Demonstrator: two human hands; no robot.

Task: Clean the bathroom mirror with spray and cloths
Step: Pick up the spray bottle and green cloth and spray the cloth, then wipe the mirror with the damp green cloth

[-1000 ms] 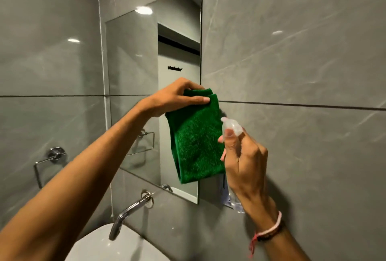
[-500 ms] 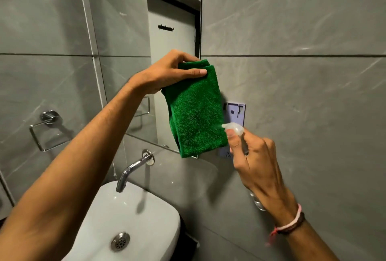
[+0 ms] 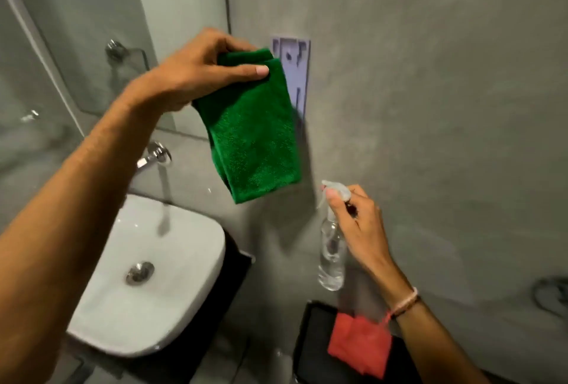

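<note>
My left hand [image 3: 203, 73] pinches the top of a folded green cloth [image 3: 252, 134], which hangs down in front of the grey wall. My right hand [image 3: 356, 223] grips the neck of a clear spray bottle [image 3: 330, 257], thumb by the white nozzle, below and right of the cloth. The mirror [image 3: 138, 45] fills the upper left, with its lower right corner just left of the cloth. A red cloth [image 3: 359, 343] lies on a black surface [image 3: 310, 337] at the bottom, under my right wrist.
A white basin [image 3: 184, 306] sits at the lower left under a chrome wall tap [image 3: 155, 156]. A purple plate [image 3: 299, 76] is fixed to the wall behind the green cloth. A chrome fitting [image 3: 553, 294] shows at the right edge.
My view has tilted down, so the mirror slid up and the basin and red cloth came into view. My right hand lowered the spray bottle away from the green cloth.
</note>
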